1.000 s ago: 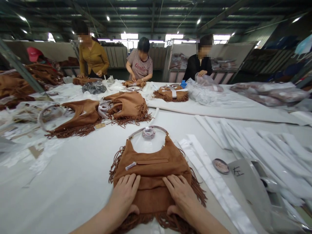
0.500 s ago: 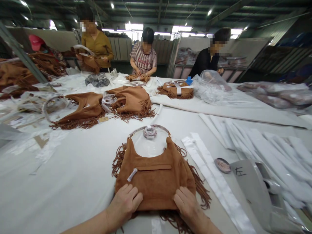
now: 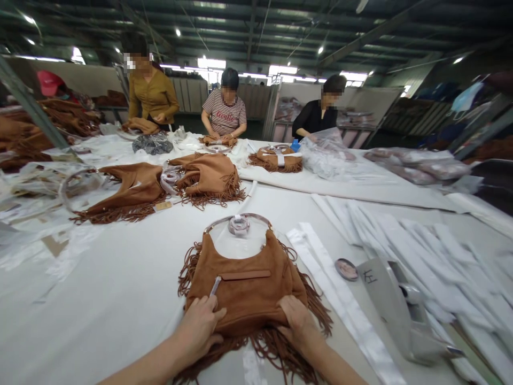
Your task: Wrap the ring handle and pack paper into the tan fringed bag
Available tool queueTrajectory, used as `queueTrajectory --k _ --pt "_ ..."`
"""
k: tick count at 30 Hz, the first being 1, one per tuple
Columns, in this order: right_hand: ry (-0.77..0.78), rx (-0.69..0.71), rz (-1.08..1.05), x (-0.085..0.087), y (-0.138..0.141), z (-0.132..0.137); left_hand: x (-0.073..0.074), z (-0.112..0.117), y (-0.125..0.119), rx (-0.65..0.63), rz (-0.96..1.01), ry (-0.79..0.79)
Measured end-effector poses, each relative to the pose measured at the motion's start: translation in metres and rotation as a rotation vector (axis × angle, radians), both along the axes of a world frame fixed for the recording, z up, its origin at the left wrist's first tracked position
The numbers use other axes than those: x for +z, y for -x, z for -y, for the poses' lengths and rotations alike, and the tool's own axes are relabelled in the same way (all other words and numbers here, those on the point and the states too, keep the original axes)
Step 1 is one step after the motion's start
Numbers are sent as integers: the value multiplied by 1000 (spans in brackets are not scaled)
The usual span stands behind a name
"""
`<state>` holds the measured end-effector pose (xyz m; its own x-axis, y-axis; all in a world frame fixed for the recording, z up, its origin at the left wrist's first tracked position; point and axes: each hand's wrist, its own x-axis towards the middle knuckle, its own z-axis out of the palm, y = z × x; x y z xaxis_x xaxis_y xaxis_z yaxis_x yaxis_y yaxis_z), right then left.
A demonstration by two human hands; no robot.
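Observation:
A brown suede-like handbag (image 3: 244, 299) with fringed sides lies in front of me on the white-covered table, its wrapped handle (image 3: 216, 220) pointing away. Its zip pull (image 3: 215, 286) is wrapped in white. At the bag's lower left corner, my left hand (image 3: 200, 326) grips the edge, thumb low and fingers on top. The lower right corner is held by my right hand (image 3: 298, 323), fingers over the front and thumb near the bottom edge. Long fringe (image 3: 276, 350) spreads out below the bag between both hands. A wrapped coil (image 3: 239, 225) rests inside the handle loop.
To the right are white strips (image 3: 344, 299), a grey tape dispenser (image 3: 395, 305) and a tape roll (image 3: 347, 269). More brown fringed bags (image 3: 212, 174) lie farther up the table. Several co-workers stand across it, one in a striped shirt (image 3: 224, 112). Clear plastic bags (image 3: 328, 158) lie back right.
My fingers have loosened from tight fists and shifted on the bag's lower corners. The bottom edge has rounded, and more fringe shows beneath it. The view has turned slightly right.

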<state>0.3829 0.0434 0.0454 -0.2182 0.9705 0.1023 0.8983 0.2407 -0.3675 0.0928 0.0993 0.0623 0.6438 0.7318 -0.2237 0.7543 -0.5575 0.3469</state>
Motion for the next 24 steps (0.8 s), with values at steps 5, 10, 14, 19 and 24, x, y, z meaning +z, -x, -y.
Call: queueTrajectory --k 5,10,14,19,24 --pt "-65 -36 -109 36 -30 9 -7 1 3 -20 39 1" --pt "-8 76 31 67 -67 15 -21 2 11 -49 94 -19" --pt "15 212 154 57 -58 11 -32 3 16 -66 123 -39" --pt "44 49 87 38 -45 15 -21 0 16 -48 95 5" --pt "170 -528 -214 33 -51 26 29 -30 -26 -62 206 233"
